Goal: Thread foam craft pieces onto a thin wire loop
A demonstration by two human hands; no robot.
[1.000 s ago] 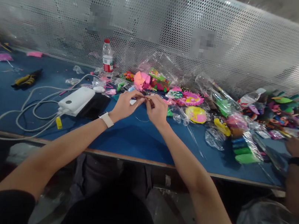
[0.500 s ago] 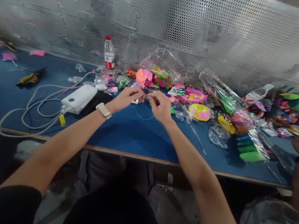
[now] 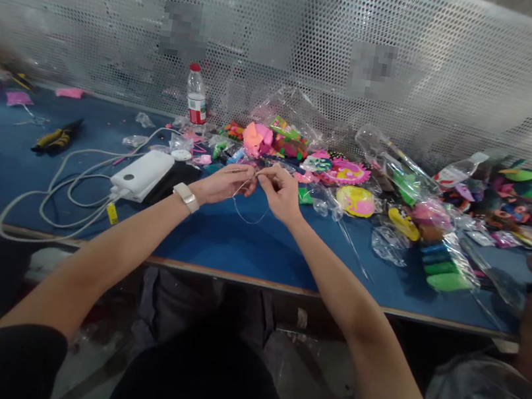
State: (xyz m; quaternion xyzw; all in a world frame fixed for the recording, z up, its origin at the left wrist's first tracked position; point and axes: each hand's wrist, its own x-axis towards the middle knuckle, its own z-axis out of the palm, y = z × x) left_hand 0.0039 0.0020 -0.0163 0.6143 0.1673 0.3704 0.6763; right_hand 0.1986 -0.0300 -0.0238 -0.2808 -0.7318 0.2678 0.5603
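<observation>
White power bank point(image 3: 142, 174): on the desk point(image 3: 238, 249), left of the left fingers and apart from them.
Left hand point(image 3: 227, 184): reaching in from the near left, palm partly turned up, thumb and fingertips pinched together, apparently on the thin strand point(image 3: 250, 222).
Thin strand: at both sets of fingertips, a slack loop hanging below them; handling looks under way, the loop not pulled tight, no finished knot discernible.
Right hand point(image 3: 281, 194): angled inward, back upward, thumb and forefinger pressed together, seemingly on the same strand, close against the left fingertips.
Yellow-and-pink piece point(image 3: 356, 201): right of the right fingers, untouched.
</observation>
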